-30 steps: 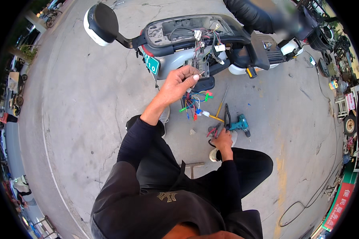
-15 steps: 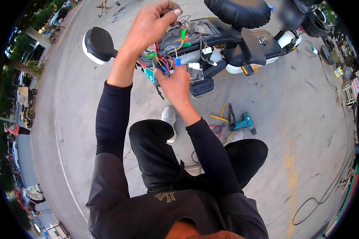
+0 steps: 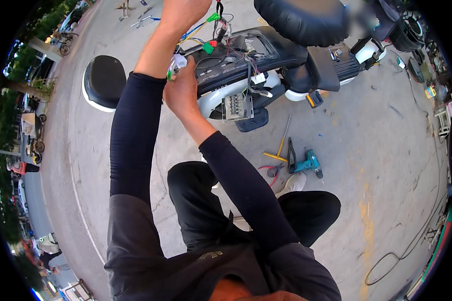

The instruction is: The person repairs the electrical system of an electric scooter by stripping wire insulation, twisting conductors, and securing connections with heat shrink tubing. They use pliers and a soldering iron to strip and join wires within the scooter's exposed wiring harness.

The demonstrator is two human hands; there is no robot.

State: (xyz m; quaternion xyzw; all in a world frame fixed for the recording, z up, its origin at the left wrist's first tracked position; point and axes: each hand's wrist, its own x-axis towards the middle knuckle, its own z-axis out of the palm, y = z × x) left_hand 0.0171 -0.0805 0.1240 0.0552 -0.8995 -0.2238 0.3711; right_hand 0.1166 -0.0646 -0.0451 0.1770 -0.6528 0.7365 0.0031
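An electric scooter stands ahead of me with its front body panel off, its dark frame (image 3: 251,47) exposed. My right hand (image 3: 182,93) is closed around a bundle of wires at the scooter's front, beside a white plug connector (image 3: 177,62). Farther up, my left hand (image 3: 187,12) reaches over the same wiring; the upper edge cuts off its fingers. Loose wires with a green connector (image 3: 208,47) and a red connector (image 3: 213,43) lie to the right of my hands. A grey-silver controller box (image 3: 236,107) hangs at the scooter's near side.
A black-and-white mirror (image 3: 104,83) sticks out to the left. On the concrete lie a teal power drill (image 3: 308,163), a yellow T-handle wrench (image 3: 276,156), black pliers (image 3: 291,153) and red-handled pliers (image 3: 272,171). A black tyre-like round cushion (image 3: 303,22) rests over the scooter.
Both hands have moved, the right one leftward with the wires and the left one upward. The front end and mirror have swung left, leaving the controller box more exposed.
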